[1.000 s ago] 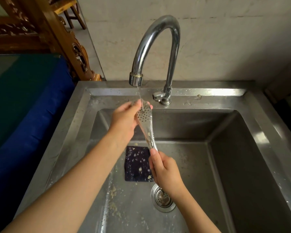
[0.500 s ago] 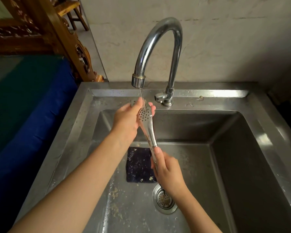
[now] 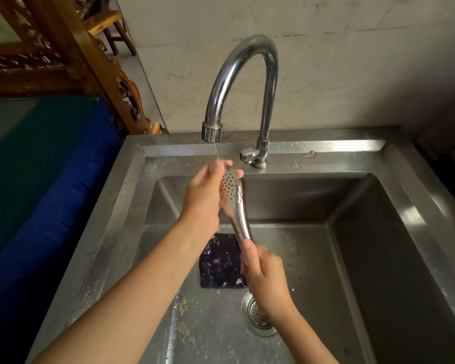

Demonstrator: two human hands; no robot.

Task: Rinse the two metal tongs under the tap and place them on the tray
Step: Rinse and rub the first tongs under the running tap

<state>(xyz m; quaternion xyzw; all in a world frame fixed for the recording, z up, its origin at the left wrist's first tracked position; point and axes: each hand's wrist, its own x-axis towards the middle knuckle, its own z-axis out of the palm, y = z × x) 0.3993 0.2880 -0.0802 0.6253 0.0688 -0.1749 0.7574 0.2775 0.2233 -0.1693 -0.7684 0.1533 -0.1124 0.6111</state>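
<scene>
One pair of metal tongs [image 3: 235, 203] with a perforated spoon end is held over the sink, tip up under a thin stream from the curved chrome tap [image 3: 243, 82]. My right hand [image 3: 264, 274] grips the handle end low over the basin. My left hand [image 3: 205, 193] holds the perforated head, fingers wrapped behind it and the thumb on its near side. No second pair of tongs and no tray are in view.
The steel sink [image 3: 394, 232] is deep, with food scraps on its floor, a dark square cloth [image 3: 221, 261] lying flat, and a drain strainer [image 3: 258, 316] beside it. A blue-and-green covered surface [image 3: 37, 179] lies left; carved wooden furniture [image 3: 90, 61] stands behind it.
Both hands keep their hold on the tongs. My left hand has shifted a little along the perforated head, rubbing it under the water. The camera view drifted slightly.
</scene>
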